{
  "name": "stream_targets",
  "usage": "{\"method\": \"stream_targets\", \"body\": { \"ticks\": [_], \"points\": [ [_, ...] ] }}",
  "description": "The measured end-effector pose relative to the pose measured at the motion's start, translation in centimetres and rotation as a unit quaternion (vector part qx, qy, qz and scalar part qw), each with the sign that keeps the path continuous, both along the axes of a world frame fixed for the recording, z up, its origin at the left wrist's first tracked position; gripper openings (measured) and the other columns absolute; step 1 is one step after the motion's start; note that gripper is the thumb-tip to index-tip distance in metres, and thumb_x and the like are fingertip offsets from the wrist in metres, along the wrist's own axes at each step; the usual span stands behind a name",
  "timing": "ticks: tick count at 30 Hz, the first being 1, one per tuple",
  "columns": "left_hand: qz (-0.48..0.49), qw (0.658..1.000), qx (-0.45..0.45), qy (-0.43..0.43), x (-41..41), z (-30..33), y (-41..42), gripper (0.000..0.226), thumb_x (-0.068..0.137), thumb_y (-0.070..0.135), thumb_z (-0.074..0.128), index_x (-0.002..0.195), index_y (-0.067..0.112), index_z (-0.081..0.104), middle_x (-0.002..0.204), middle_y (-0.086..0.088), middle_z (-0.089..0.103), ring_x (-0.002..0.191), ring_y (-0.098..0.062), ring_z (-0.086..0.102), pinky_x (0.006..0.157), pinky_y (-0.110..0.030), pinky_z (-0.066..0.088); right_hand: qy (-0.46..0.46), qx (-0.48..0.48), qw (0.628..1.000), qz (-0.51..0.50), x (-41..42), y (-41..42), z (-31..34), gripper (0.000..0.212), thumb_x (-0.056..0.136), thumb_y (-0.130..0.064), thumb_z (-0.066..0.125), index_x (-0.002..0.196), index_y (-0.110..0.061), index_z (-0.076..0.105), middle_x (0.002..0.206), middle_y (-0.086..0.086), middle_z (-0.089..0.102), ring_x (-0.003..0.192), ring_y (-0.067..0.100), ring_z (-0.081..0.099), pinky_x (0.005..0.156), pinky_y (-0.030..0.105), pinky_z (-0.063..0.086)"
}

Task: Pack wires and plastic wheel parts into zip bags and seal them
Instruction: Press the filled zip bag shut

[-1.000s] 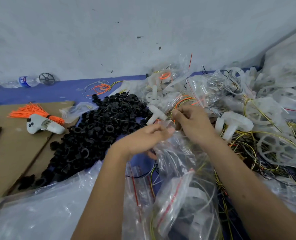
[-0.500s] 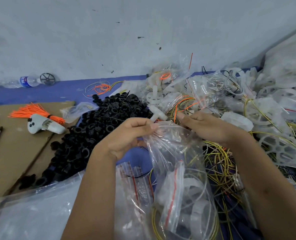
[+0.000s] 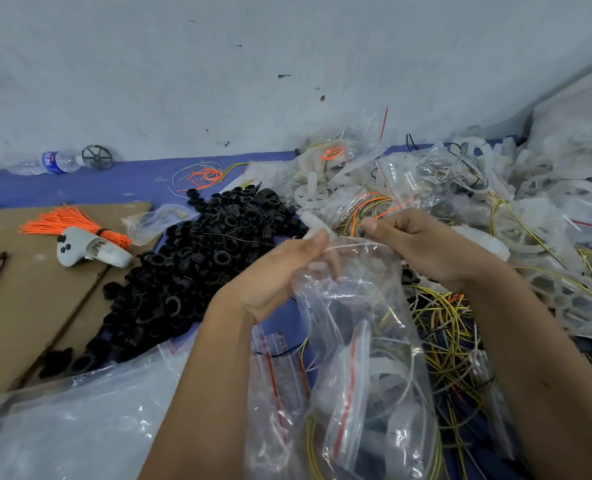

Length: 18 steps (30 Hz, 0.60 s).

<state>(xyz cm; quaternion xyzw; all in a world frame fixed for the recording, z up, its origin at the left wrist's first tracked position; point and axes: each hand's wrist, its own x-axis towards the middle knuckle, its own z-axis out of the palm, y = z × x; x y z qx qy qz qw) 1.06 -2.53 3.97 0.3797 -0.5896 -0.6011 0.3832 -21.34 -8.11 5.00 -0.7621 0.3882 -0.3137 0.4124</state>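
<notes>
My L grip (image 3: 280,271) & R grip (image 3: 415,244) each pinch one end of the zip bag (image 3: 356,299) top edge, bag hanging below btwn them.

no words or numbers clear enough to read anywhere, blue label on the water bottle (image 3: 54,162) too small and blurry, no signs or brand names seen

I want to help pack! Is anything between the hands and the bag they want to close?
No. Both the left hand and the right hand already pinch the top edge of the clear zip bag, with nothing visible between fingers and plastic.
</notes>
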Motion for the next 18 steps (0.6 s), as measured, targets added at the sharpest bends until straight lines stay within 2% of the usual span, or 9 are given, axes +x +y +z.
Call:
{"method": "stream_targets", "body": {
  "ticks": [2, 5, 7, 8, 10, 11, 14, 16, 18],
  "points": [
    [-0.026, 1.000, -0.003, -0.003, -0.4, 0.2, 0.2, 0.062, 0.104, 0.050, 0.036, 0.067, 0.013, 0.069, 0.100, -0.005, 0.074, 0.093, -0.014, 0.069, 0.080, -0.022, 0.052, -0.020, 0.005, 1.000, -0.013, 0.5, 0.0, 0.1, 0.072, 0.100, -0.053, 0.047, 0.074, 0.014, 0.046, 0.061, 0.033, 0.042, 0.051, 0.041, 0.041, 0.063, 0.041, 0.032],
    [-0.028, 0.991, -0.033, -0.128, -0.2, 0.5, 0.1, 0.067, 0.093, 0.070, 0.041, 0.067, 0.020, 0.076, 0.126, 0.004, 0.071, 0.119, -0.007, 0.063, 0.099, -0.022, 0.045, -0.046, -0.018, 0.998, -0.031, 0.9, 0.2, 0.4, 0.077, 0.099, -0.058, 0.046, 0.071, 0.014, 0.042, 0.066, 0.036, 0.042, 0.058, 0.049, 0.041, 0.061, 0.055, 0.035],
    [-0.029, 0.978, -0.043, -0.203, 0.3, 0.4, -0.1, 0.067, 0.089, 0.078, 0.047, 0.078, 0.021, 0.082, 0.123, 0.020, 0.070, 0.120, 0.008, 0.058, 0.099, -0.015, 0.039, -0.044, -0.041, 0.997, -0.044, 0.6, 0.1, 0.3, 0.076, 0.097, -0.061, 0.045, 0.066, 0.009, 0.040, 0.063, 0.030, 0.048, 0.057, 0.047, 0.048, 0.061, 0.049, 0.041],
    [-0.028, 0.974, -0.042, -0.222, 0.5, 0.3, -0.2, 0.070, 0.087, 0.080, 0.049, 0.089, 0.018, 0.083, 0.121, 0.021, 0.071, 0.120, 0.009, 0.058, 0.103, -0.016, 0.038, -0.043, -0.057, 0.996, -0.047, 0.5, 0.1, 0.3, 0.069, 0.096, -0.060, 0.045, 0.061, -0.002, 0.036, 0.056, 0.021, 0.039, 0.049, 0.036, 0.038, 0.055, 0.039, 0.038],
    [-0.005, 0.964, -0.040, -0.263, 1.1, 0.2, -0.4, 0.082, 0.074, 0.085, 0.052, 0.095, 0.011, 0.081, 0.112, 0.008, 0.076, 0.113, -0.004, 0.065, 0.107, -0.024, 0.042, -0.036, -0.068, 0.996, -0.051, 0.4, 0.1, 0.3, 0.057, 0.096, -0.059, 0.044, 0.058, -0.018, 0.029, 0.053, -0.001, 0.022, 0.047, 0.015, 0.019, 0.049, 0.025, 0.025],
    [0.010, 0.957, -0.048, -0.287, 1.3, 0.2, -0.5, 0.084, 0.068, 0.086, 0.053, 0.087, 0.007, 0.077, 0.098, -0.003, 0.073, 0.097, -0.015, 0.066, 0.098, -0.027, 0.045, -0.032, -0.064, 0.996, -0.054, 0.3, 0.0, 0.3, 0.056, 0.096, -0.058, 0.044, 0.058, -0.020, 0.029, 0.053, -0.005, 0.020, 0.048, 0.012, 0.017, 0.047, 0.022, 0.021],
    [0.040, 0.944, -0.085, -0.318, 2.2, 0.7, -0.6, 0.093, 0.066, 0.088, 0.054, 0.077, -0.003, 0.067, 0.074, -0.013, 0.050, 0.071, -0.013, 0.048, 0.072, -0.029, 0.040, -0.022, -0.059, 0.996, -0.055, 0.0, -0.2, 0.1, 0.057, 0.099, -0.056, 0.043, 0.059, -0.016, 0.033, 0.053, -0.005, 0.022, 0.047, 0.010, 0.018, 0.046, 0.021, 0.020],
    [0.054, 0.953, -0.096, -0.281, 2.6, 0.9, -0.5, 0.079, 0.074, 0.084, 0.056, 0.071, 0.007, 0.070, 0.075, -0.021, 0.059, 0.076, -0.010, 0.056, 0.078, -0.029, 0.048, 0.010, -0.059, 0.998, -0.035, -0.4, -0.4, 0.1, 0.065, 0.099, -0.059, 0.040, 0.058, -0.008, 0.040, 0.050, 0.003, 0.032, 0.046, 0.012, 0.027, 0.049, 0.022, 0.027],
    [0.072, 0.964, -0.101, -0.236, 2.9, 1.1, -0.3, 0.068, 0.081, 0.079, 0.058, 0.065, 0.013, 0.069, 0.069, -0.012, 0.060, 0.074, -0.011, 0.055, 0.077, -0.024, 0.042, 0.061, -0.048, 0.997, -0.011, -0.8, -0.4, 0.0, 0.074, 0.097, -0.063, 0.036, 0.060, -0.004, 0.059, 0.055, 0.018, 0.053, 0.050, 0.020, 0.044, 0.055, 0.027, 0.037]
  ]
}}
